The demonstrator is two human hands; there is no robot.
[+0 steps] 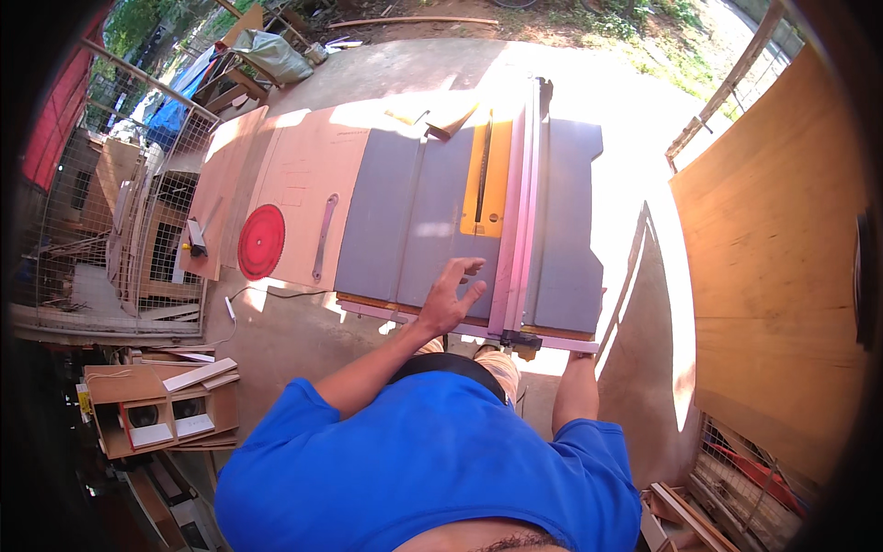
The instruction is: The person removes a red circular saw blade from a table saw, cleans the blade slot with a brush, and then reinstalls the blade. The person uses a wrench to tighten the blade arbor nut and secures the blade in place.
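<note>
In front of me stands a table saw (386,221) with a grey top. My left hand (451,294) is over its front edge, fingers apart and slightly bent, holding nothing that I can see. To that hand's right runs a long rip fence (520,230) with a dark clamp (521,342) at its near end. A yellow throat plate (486,198) with a dark slot lies farther off, left of the fence. My right hand (582,357) is down at the right end of the front rail (561,344); its fingers are hidden there.
A red circular saw blade (261,241) and a flat wrench (325,235) lie on the wooden side table (299,175). A small wooden piece (451,124) sits on the saw top. A large plywood sheet (768,258) stands at right. Scrap shelving (161,405) is at lower left.
</note>
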